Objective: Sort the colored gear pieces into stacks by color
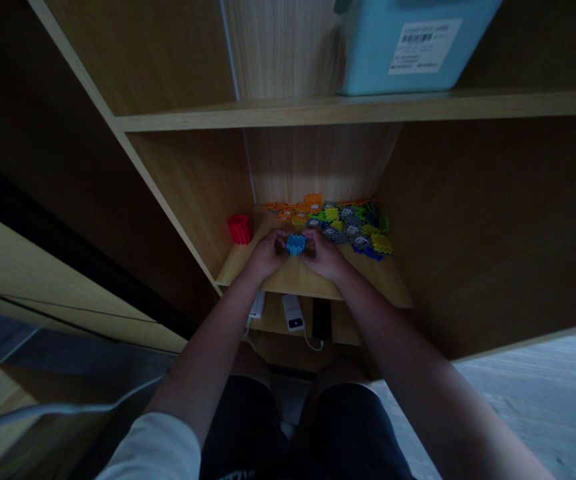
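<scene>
Between my two hands is a small stack of blue gear-edged plastic pieces [296,245], just above the wooden shelf [308,283]. My left hand [269,252] grips its left side with bent fingers. From the right, my right hand [322,253] closes on the other side. A red stack of similar pieces [239,229] stands at the shelf's left end. Behind and to the right of my hands lies a loose pile of gear-shaped pieces [352,230] in grey, yellow, green and blue, with orange pieces [313,200] towards the back left.
A light blue bin [398,50] with a white label stands on the upper shelf [288,115]. Below my hands, a white power bank [293,313] with a cable and a dark flat object [322,320] lie on a lower shelf. Cabinet side walls flank the pieces.
</scene>
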The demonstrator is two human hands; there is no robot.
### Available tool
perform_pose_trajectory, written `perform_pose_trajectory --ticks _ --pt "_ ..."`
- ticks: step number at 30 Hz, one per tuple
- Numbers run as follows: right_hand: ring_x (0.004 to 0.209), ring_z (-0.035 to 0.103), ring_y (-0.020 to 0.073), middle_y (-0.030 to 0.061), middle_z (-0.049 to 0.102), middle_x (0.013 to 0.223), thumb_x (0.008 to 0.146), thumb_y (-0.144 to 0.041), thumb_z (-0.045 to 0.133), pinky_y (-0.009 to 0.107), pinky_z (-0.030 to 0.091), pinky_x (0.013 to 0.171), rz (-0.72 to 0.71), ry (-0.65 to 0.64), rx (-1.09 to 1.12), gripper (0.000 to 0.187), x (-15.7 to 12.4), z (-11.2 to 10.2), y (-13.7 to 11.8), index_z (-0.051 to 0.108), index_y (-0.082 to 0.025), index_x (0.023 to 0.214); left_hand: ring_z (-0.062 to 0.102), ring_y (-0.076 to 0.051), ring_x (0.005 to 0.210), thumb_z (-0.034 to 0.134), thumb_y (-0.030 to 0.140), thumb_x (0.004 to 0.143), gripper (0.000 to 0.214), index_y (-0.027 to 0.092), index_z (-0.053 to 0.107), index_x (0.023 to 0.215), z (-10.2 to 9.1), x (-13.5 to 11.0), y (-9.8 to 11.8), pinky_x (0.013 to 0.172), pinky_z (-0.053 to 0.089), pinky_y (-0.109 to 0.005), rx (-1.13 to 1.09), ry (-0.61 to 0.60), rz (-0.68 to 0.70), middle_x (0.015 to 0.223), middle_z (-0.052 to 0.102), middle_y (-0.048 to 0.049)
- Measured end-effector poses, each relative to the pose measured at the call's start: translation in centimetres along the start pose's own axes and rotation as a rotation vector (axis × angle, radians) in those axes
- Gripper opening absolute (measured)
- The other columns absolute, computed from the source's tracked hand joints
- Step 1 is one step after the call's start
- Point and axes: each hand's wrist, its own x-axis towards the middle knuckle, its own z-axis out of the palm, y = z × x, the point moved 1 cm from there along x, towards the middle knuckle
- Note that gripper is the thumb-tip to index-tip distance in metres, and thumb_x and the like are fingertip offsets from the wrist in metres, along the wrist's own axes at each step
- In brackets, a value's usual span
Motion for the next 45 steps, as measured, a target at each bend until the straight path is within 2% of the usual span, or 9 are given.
perform_pose_trajectory --ticks 10,15,20,23,26,31,34,38,45 --pt "0.122 0.071 0.0301 0.0125 0.071 0.134 0.084 -0.021 0.078 0.053 0.056 0.111 0.013 -0.001 -0.023 0.059 0.0 0.2 0.3 0.056 -0.025 0.139 0.069 -0.018 0.086 0.07 0.008 0.078 0.045 0.022 0.062 0.121 0.2 0.0 -0.2 0.081 0.054 -0.032 -0.002 0.009 0.01 0.096 0.071 -0.0006" --pt "0.119 0.072 0.0299 0.0124 0.073 0.13 0.082 -0.02 0.08 0.052 0.057 0.109 0.015 -0.008 -0.025 0.061 0.0 0.1 0.0 0.056 -0.023 0.138 0.068 -0.02 0.083 0.066 0.007 0.082 0.035 0.021 0.063 0.114 -0.4 -0.2 0.8 0.078 0.054 -0.034 0.076 0.125 -0.028 0.093 0.071 -0.0027" --pt "0.116 0.074 0.0272 0.0097 0.075 0.125 0.082 -0.021 0.08 0.047 0.058 0.106 -0.009 -0.073 0.059 0.061 -0.2 0.2 -0.6 0.056 -0.024 0.138 0.065 -0.022 0.087 0.065 0.014 0.089 0.011 0.021 0.065 0.097 -0.9 -5.0 4.5 0.083 0.051 -0.035 0.201 0.189 0.06 0.086 0.069 -0.0034" --pt "0.115 0.075 0.0254 0.0099 0.075 0.125 0.083 -0.022 0.08 0.044 0.058 0.105 -0.009 -0.109 0.125 0.058 -0.1 0.5 -1.2 0.057 -0.023 0.136 0.064 -0.02 0.082 0.064 0.016 0.091 0.006 0.021 0.066 0.093 -0.3 -11.4 7.1 0.083 0.049 -0.034 0.158 0.105 0.073 0.08 0.067 -0.0017" --pt "0.116 0.074 0.0258 0.0109 0.075 0.125 0.082 -0.023 0.083 0.044 0.057 0.107 0.019 -0.113 0.134 0.059 0.1 1.4 -2.0 0.058 -0.022 0.135 0.066 -0.02 0.085 0.063 0.016 0.091 0.009 0.022 0.069 0.095 0.6 -18.7 9.0 0.082 0.048 -0.033 0.142 -0.093 -0.013 0.087 0.072 -0.003" --pt "0.117 0.073 0.0258 0.0122 0.075 0.127 0.081 -0.02 0.087 0.044 0.057 0.107 0.065 -0.095 0.135 0.064 0.9 4.7 -4.8 0.057 -0.021 0.137 0.067 -0.016 0.078 0.062 0.012 0.088 0.013 0.022 0.069 0.093 1.8 -26.8 8.3 0.07 0.043 -0.027 0.118 -0.505 -0.228 0.083 0.073 -0.0007" --pt "0.114 0.074 0.0243 0.0106 0.076 0.124 0.083 -0.022 0.087 0.041 0.057 0.103 0.081 -0.111 0.137 0.063 1.8 7.0 -7.0 0.056 -0.022 0.137 0.069 -0.018 0.081 0.06 0.018 0.094 0.012 0.022 0.069 0.099 2.4 -28.3 6.3 0.071 0.045 -0.027 0.196 -0.682 -0.29 0.087 0.075 -0.0015" --pt "0.114 0.074 0.0258 0.0111 0.077 0.123 0.082 -0.022 0.088 0.042 0.057 0.103 0.096 -0.11 0.095 0.063 2.9 9.4 -9.6 0.056 -0.021 0.136 0.073 -0.026 0.094 0.06 0.02 0.095 0.01 0.02 0.07 0.095 3.4 -28.2 4.2 0.083 0.052 -0.034 0.353 -0.798 -0.186 0.1 0.079 -0.0089" --pt "0.118 0.075 0.0262 0.0102 0.077 0.128 0.084 -0.021 0.087 0.042 0.057 0.104 0.133 -0.079 0.101 0.061 3.9 11.6 -10.8 0.055 -0.024 0.135 0.075 -0.03 0.097 0.06 0.024 0.098 0.014 0.018 0.072 0.094 4.4 -28.3 4.1 0.091 0.058 -0.042 0.422 -0.9 -0.042 0.098 0.079 -0.0129"
